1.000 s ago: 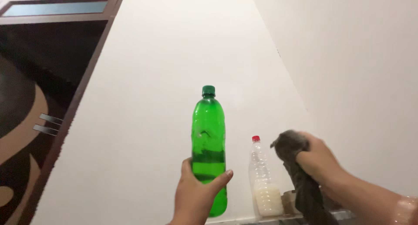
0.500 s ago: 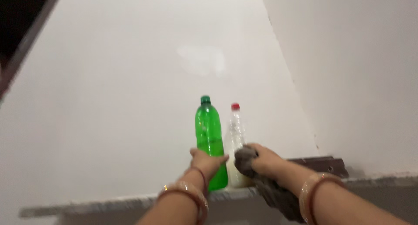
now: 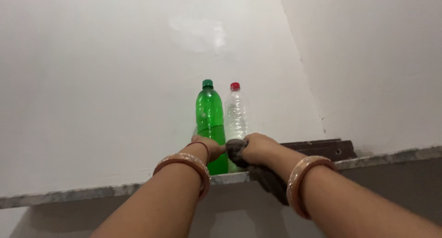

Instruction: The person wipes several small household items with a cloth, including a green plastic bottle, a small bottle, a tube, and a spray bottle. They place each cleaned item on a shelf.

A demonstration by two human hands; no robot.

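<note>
1. Head view, nearest first: 2 bare forearms reach up and away from the camera, each with a broad orange-brown bangle at the wrist, and the left wrist carries a thin red band as well.
2. Left hand is curled around the lower part of the green bottle, fingers wrapped on its left side and thumb towards the front; it has hold of the bottle near the base.
3. Right hand is closed in a fist on a dark grey cloth, which bunches at the knuckles and hangs down past the ledge in front of the wrist.
4. On that stone ledge the green bottle stands upright with its green cap on, and it looks set down, bottom on the stone, though the hand hides the very base.
5. Just beside it on the right, about touching, stands a clear bottle with a red cap; the cloth and right hand cover its lower part.
6. Judging by this, the green bottle is placed on the ledge but not yet released, and the cloth is still in the fist.
7. Farther right, a dark brown strip lies along the ledge against the white wall.
</note>
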